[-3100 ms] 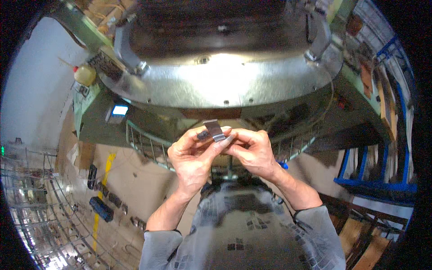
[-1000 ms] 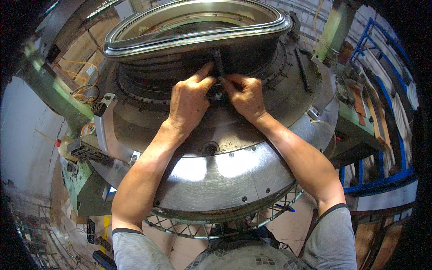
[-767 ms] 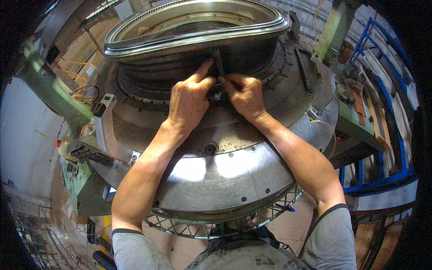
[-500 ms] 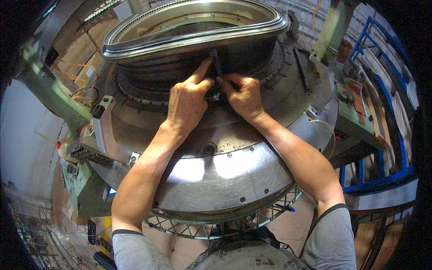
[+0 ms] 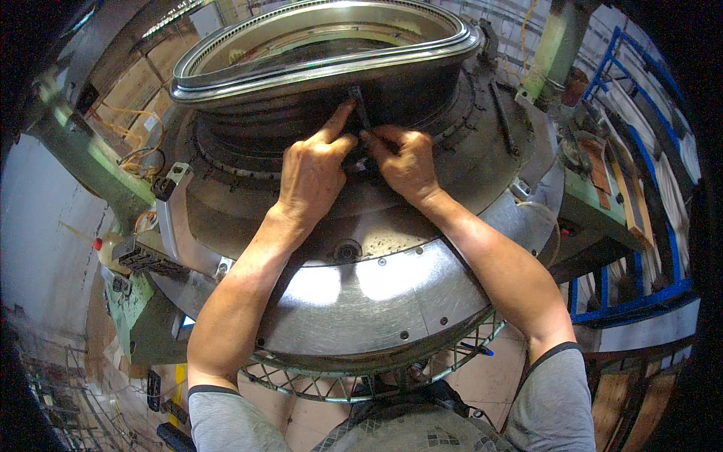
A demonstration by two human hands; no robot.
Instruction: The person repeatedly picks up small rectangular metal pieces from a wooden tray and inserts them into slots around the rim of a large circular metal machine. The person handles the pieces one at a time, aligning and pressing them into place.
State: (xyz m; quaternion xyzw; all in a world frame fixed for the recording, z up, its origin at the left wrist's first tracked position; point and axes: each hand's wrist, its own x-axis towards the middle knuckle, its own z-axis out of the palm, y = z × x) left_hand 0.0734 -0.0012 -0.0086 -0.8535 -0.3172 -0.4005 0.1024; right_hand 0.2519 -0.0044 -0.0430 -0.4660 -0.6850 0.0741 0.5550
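A narrow metal strip (image 5: 360, 105) stands tilted against the dark side wall of a drum (image 5: 263, 120) topped by a shiny metal ring (image 5: 301, 74). My right hand (image 5: 405, 162) pinches the strip's lower end between thumb and curled index finger. My left hand (image 5: 312, 177) has its index finger stretched up, the tip touching or very near the strip's upper part. Its thumb lies close to the right fingertips, and the other fingers are curled under. Whatever lies between the two hands is partly hidden by the fingers. A small bright metal piece (image 5: 361, 163) shows below them.
A wide round machine bed (image 5: 384, 218) with a polished metal rim (image 5: 354, 324) surrounds the drum. On its right lies a dark bar (image 5: 503, 117). Green machine posts (image 5: 90, 154) rise at the sides. A blue rack (image 5: 640, 301) stands at right, and a plastic bottle (image 5: 109, 248) at left.
Both hands keep almost the same place and grip. The strip's upper end catches a little more light, and the view has shifted slightly.
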